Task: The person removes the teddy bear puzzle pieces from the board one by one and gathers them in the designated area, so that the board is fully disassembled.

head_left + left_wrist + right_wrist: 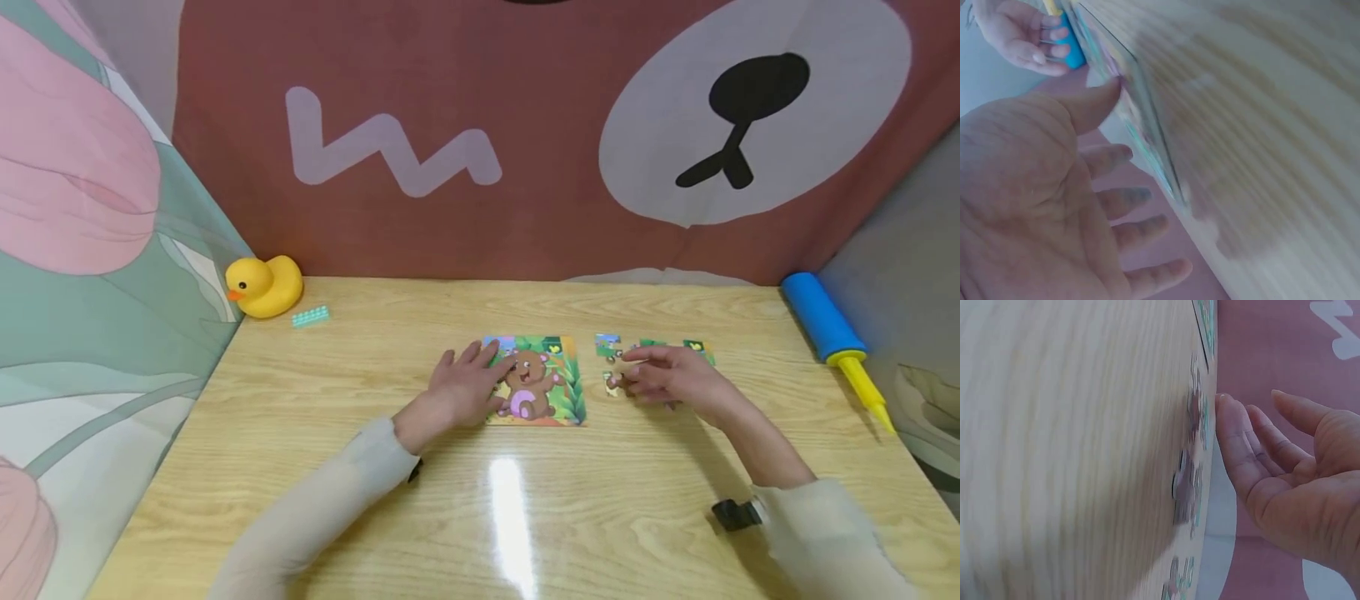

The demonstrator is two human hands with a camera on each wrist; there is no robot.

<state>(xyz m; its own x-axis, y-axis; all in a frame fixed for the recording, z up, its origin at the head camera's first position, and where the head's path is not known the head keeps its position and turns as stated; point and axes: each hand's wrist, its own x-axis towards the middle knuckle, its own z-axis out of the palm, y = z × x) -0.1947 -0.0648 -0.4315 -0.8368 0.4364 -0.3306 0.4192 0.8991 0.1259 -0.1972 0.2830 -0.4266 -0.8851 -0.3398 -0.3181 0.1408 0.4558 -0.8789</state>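
Observation:
A bear picture puzzle [543,392] lies flat on the wooden table, in front of the person. My left hand [463,387] is over its left side, fingers spread and fairly straight. In the left wrist view the thumb [1094,106] lies at the puzzle board's edge, and no piece shows in the hand. To the right, my right hand [678,382] hovers above several loose puzzle pieces [1185,487], partly hiding them in the head view. Its fingers are loosely bent, holding nothing. One blue-and-green piece [607,343] and a smaller piece [611,384] show between that hand and the board.
At the back left sit a yellow rubber duck [266,287] and a turquoise studded brick [311,317]. A blue pump with a yellow nozzle [825,321] lies along the right edge. A brown cloth wall [450,233] stands behind the table [360,367].

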